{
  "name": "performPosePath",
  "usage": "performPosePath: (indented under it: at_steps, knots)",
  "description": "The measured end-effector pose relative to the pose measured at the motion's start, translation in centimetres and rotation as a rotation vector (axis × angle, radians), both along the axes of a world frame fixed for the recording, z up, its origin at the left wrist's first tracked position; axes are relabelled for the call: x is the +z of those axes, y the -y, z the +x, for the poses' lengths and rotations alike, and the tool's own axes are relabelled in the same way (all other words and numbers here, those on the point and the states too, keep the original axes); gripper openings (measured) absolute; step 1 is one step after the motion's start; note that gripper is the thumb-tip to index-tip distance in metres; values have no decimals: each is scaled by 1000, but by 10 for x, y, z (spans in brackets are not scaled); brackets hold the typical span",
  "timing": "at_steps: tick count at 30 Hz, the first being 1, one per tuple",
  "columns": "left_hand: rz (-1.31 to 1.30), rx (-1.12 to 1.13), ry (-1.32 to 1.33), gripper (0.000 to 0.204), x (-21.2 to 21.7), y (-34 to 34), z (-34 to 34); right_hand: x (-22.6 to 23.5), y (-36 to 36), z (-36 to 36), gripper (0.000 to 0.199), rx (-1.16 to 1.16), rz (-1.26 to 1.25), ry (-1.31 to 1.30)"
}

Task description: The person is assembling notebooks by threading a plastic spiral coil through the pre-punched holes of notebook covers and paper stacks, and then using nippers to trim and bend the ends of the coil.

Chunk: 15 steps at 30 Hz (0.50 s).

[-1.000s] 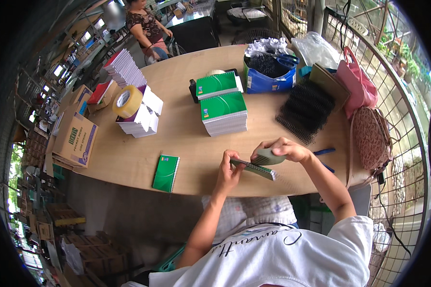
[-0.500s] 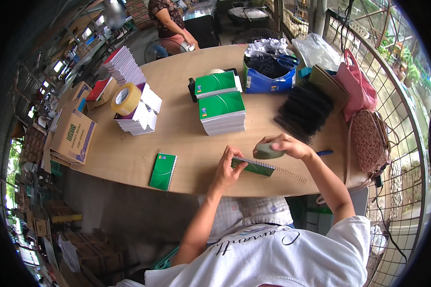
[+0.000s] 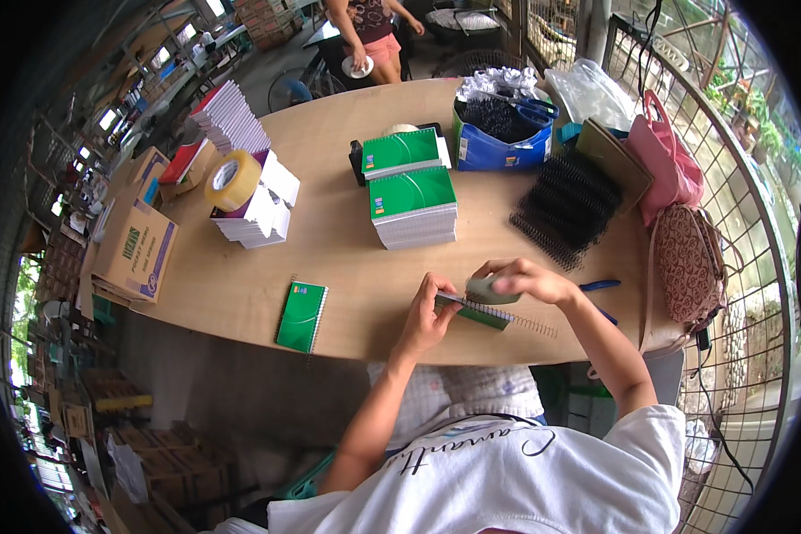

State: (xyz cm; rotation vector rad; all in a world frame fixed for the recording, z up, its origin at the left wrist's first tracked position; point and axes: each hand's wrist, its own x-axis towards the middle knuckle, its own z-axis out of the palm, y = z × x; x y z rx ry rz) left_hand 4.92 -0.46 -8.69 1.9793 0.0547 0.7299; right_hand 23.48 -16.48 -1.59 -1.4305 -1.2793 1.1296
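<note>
Near the table's front edge my left hand [image 3: 425, 322] is closed on a small green notebook [image 3: 484, 318], held on edge between thumb and fingers. A thin wire coil [image 3: 536, 327] runs along the notebook's upper edge and sticks out past its right end. My right hand [image 3: 532, 278] grips a rounded grey-green object [image 3: 491, 292] right over the coiled edge; its kind is not clear. Whether it touches the coil I cannot tell. To the left lies another green spiral notebook [image 3: 303, 317], with coil ends poking out at both ends.
Stacks of green notebooks [image 3: 414, 206] stand mid-table. Black coils [image 3: 568, 209] lie right of them, by a blue container [image 3: 503, 147] and bags [image 3: 690, 267]. Blue handles [image 3: 600, 286] lie beside my right forearm. A tape roll [image 3: 233, 182] tops a stack at left. A person [image 3: 369, 40] stands beyond.
My right hand has shifted slightly left with the grey-green object, along the notebook's edge. More of the blue handles shows. The person beyond the table has moved right and holds a white round thing.
</note>
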Motion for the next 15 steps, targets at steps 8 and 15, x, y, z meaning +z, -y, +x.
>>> performPosePath:
  at_steps: [8,15]
  knots:
    - [-498,-99,67,16,-22,-17,-4,-2,-8,-9,59,13,-48,374]
    - [-470,-106,79,18,-17,-15,-2,5,-8,-12,58,-94,-136,206]
